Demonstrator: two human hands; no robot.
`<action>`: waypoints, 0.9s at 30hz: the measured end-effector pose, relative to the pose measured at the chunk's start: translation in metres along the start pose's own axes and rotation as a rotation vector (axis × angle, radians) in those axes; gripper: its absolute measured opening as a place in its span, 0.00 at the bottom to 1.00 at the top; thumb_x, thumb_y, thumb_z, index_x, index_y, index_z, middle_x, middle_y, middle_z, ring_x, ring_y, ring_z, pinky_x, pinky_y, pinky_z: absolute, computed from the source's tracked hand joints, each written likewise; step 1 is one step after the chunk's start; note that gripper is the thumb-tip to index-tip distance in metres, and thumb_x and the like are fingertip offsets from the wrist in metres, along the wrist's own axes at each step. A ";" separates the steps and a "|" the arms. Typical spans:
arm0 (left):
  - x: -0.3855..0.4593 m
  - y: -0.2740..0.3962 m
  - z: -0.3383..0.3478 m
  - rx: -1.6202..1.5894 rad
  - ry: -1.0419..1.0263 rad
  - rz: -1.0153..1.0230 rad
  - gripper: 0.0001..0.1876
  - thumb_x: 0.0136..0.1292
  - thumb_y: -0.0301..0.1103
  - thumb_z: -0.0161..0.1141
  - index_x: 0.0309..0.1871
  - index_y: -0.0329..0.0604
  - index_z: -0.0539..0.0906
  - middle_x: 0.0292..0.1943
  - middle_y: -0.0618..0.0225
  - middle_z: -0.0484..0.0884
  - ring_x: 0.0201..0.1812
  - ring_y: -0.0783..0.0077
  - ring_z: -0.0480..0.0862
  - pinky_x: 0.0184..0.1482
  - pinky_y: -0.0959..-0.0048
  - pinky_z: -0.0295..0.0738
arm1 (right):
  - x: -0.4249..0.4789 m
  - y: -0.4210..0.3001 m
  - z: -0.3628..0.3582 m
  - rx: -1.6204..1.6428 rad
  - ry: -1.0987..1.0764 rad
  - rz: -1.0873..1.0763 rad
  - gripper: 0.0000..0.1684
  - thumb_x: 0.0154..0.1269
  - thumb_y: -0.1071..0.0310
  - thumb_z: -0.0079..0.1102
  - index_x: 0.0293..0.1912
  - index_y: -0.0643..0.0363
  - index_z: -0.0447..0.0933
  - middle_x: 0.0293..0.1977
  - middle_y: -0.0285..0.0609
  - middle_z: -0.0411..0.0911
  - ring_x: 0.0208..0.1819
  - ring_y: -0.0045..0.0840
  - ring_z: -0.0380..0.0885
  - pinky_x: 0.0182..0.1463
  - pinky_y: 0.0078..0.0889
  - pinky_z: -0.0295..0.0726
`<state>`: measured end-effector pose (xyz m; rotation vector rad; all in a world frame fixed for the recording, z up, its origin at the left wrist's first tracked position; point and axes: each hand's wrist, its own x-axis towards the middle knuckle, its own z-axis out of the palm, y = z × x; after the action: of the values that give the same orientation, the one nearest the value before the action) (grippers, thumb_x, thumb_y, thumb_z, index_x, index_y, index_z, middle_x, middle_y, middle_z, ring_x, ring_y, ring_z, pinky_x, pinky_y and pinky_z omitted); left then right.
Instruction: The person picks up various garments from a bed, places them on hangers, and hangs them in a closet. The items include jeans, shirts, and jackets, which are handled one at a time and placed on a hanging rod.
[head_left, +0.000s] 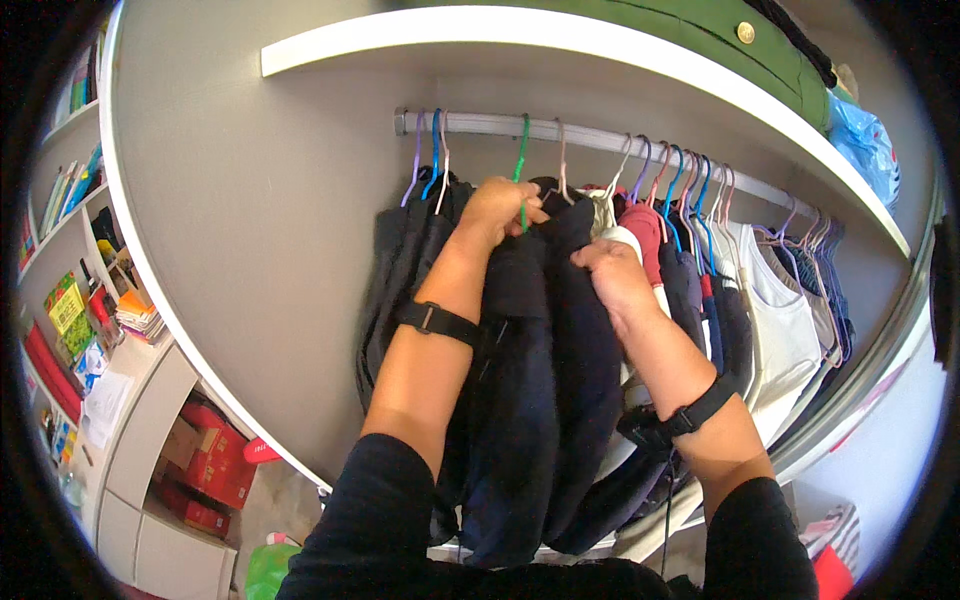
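My left hand is closed around the green hanger, whose hook is on the white rail. Dark trousers or a similar long dark garment hang below that hand. To the right, a black garment hangs from a pale pink hanger. My right hand grips the edge of this black garment, thumb in front; its other fingers are partly hidden. Left of my left hand, several dark garments hang on purple, blue and pink hangers.
More clothes crowd the rail's right side, among them a red garment and a white tank top. Above runs a white shelf bearing a green fabric item and a blue plastic bag. Drawers and bookshelves stand left.
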<state>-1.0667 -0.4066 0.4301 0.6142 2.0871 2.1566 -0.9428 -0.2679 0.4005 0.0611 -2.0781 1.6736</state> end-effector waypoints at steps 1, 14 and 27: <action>-0.006 0.009 0.000 0.115 0.048 -0.009 0.10 0.54 0.33 0.58 0.27 0.34 0.79 0.19 0.59 0.80 0.15 0.72 0.71 0.14 0.75 0.59 | -0.001 -0.003 -0.002 -0.054 0.053 -0.032 0.09 0.52 0.71 0.55 0.32 0.68 0.76 0.25 0.41 0.76 0.25 0.28 0.74 0.33 0.27 0.71; -0.008 -0.026 0.054 0.503 0.546 0.455 0.25 0.62 0.52 0.49 0.31 0.34 0.81 0.31 0.44 0.79 0.39 0.43 0.78 0.45 0.55 0.70 | -0.008 0.008 -0.005 -0.282 -0.109 -0.144 0.38 0.55 0.47 0.61 0.53 0.71 0.69 0.43 0.50 0.76 0.45 0.30 0.75 0.52 0.28 0.71; 0.114 -0.277 0.130 -0.750 -0.079 -0.124 0.33 0.66 0.55 0.41 0.67 0.40 0.61 0.67 0.63 0.60 0.64 0.65 0.62 0.63 0.67 0.58 | -0.005 -0.007 -0.028 -0.439 -0.207 -0.070 0.39 0.47 0.74 0.56 0.61 0.71 0.58 0.51 0.52 0.72 0.53 0.31 0.71 0.58 0.24 0.65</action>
<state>-1.1884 -0.2275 0.1860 0.4460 1.0881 2.5219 -0.9270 -0.2451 0.4091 0.1679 -2.5214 1.1802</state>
